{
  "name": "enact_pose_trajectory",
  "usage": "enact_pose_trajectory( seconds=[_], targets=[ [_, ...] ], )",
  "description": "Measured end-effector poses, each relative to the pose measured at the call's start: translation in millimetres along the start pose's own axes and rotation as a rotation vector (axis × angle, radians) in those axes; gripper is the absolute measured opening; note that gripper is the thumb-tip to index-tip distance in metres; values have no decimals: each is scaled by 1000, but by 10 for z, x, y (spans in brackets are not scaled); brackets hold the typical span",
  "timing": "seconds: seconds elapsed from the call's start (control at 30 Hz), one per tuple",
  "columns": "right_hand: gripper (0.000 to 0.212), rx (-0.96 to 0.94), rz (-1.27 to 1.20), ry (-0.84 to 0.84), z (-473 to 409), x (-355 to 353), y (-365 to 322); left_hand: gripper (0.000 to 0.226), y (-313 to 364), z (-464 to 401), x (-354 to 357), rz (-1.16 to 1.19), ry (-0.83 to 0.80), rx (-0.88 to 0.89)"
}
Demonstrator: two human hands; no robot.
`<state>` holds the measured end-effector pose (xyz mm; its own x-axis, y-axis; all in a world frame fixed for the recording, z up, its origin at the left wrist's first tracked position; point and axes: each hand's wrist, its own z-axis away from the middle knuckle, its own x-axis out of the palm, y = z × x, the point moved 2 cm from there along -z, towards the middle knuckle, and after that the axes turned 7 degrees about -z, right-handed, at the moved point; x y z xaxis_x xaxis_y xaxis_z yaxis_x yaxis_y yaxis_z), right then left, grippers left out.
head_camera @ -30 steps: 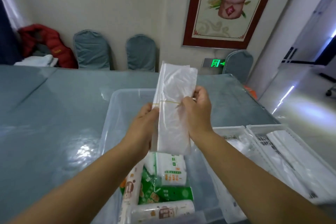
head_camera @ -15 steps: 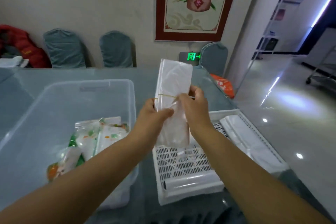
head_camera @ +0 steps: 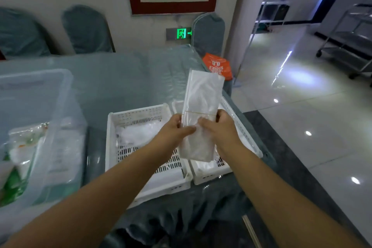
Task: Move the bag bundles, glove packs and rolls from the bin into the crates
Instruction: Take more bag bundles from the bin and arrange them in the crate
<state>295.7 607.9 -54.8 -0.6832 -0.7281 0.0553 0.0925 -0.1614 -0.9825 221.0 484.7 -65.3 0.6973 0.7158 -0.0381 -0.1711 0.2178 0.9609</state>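
A flat bundle of clear plastic bags [head_camera: 202,104], tied by a rubber band, stands upright in the air above the seam between two white slotted crates. My left hand [head_camera: 174,130] grips its left edge and my right hand [head_camera: 218,129] grips its right edge, both just below the band. The left crate [head_camera: 141,115] holds a crumpled white bag pile at its far end. The right crate [head_camera: 244,137] is partly hidden by the bundle and my right arm. At the far left stands the clear bin [head_camera: 50,94] with green and white packs [head_camera: 22,147] inside.
The crates sit at the right end of a table under a grey-blue cloth [head_camera: 120,78], close to its edge. An orange bag [head_camera: 218,65] and a covered chair [head_camera: 208,30] stand beyond the table's far corner. Shiny floor lies to the right.
Both hands have carried the bag bundle rightward, from over the bin to over the two crates. The view has turned right with them, so the bin now sits at the left edge.
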Motion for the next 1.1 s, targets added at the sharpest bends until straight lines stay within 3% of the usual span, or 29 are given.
enact_pose_trajectory(
  seconds=[0.07,0.17,0.23,0.3,0.47,0.67,0.9,1.1],
  targets=[
    [29,-17,53,74,-113,-239,40,29,-81,-196,9,-218,-30,-34],
    [27,4,88,161,-158,-527,123,29,-291,-366,-130,-571,106,-36],
    [27,38,112,294,-389,-928,231,23,-420,-775,50,-805,14,-2],
    [28,46,152,313,-349,-1058,277,23,-527,-792,72,-1011,-80,90],
    [29,95,187,404,-633,-1325,349,38,-721,-1212,325,-1427,-443,462],
    [27,109,181,450,-994,-1268,409,58,-813,-1608,438,-1615,-711,763],
    [30,122,163,450,-1216,-1179,500,51,-792,-1850,548,-1735,-794,955],
    [30,131,218,403,-1298,-1182,540,32,-688,-1892,535,-1771,-920,844]
  ],
)
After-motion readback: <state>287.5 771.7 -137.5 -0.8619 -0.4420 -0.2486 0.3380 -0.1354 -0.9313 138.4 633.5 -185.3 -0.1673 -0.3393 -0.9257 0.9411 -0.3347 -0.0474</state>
